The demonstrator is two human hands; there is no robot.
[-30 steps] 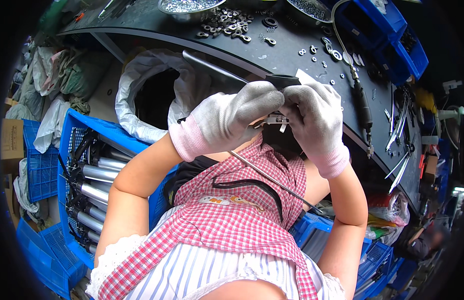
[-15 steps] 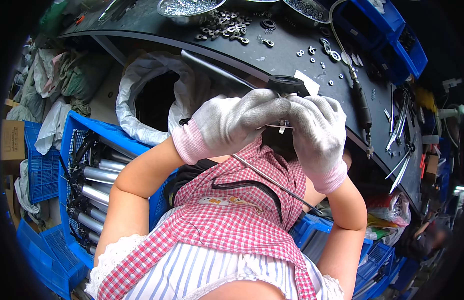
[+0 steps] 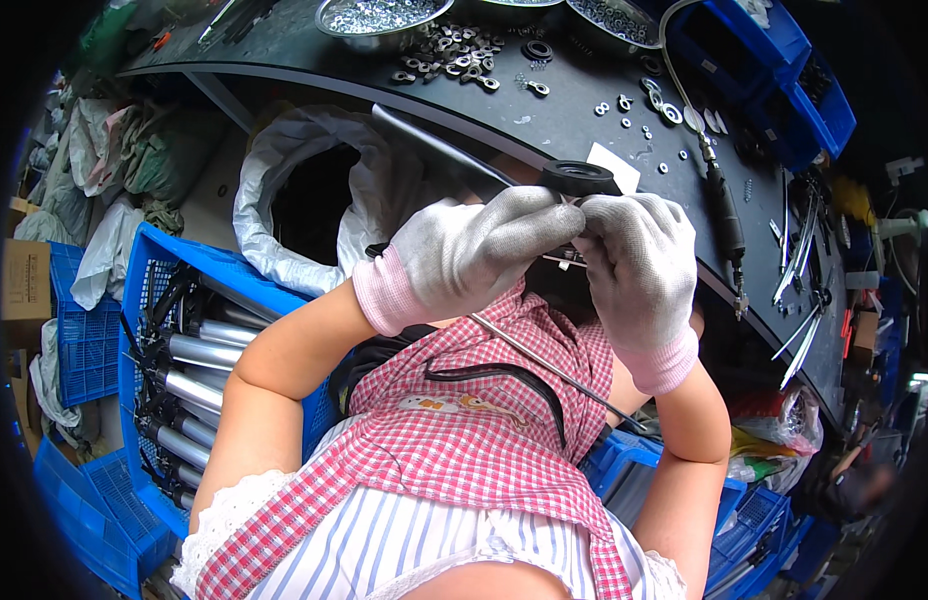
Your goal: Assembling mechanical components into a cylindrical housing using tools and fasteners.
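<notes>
My left hand [image 3: 469, 250], in a grey-white glove with a pink cuff, is closed on an assembly with a black ring-shaped fitting [image 3: 578, 177]. A silver metal tube [image 3: 439, 145] sticks out beyond the left hand toward the bench edge. My right hand [image 3: 644, 275], gloved alike, is pinched against the same assembly just below the ring. The fingertips of both hands meet and hide whatever small piece lies between them. A bit of bright metal [image 3: 564, 262] shows under the fingers. Below the hands, a thin metal rod [image 3: 529, 350] slants across the checked apron.
On the dark bench [image 3: 574, 120] lie metal bowls of small parts [image 3: 379, 20], loose metal links [image 3: 454, 55] and an air tool [image 3: 722, 205] on a hose. Blue bins [image 3: 774, 80] stand at far right. A blue crate of tubes [image 3: 189, 350] and a white-lined container [image 3: 259, 215] are at left.
Both hands and the held assembly have shifted slightly right and down. The black ring now looks a little more tilted. Neither hand has let go.
</notes>
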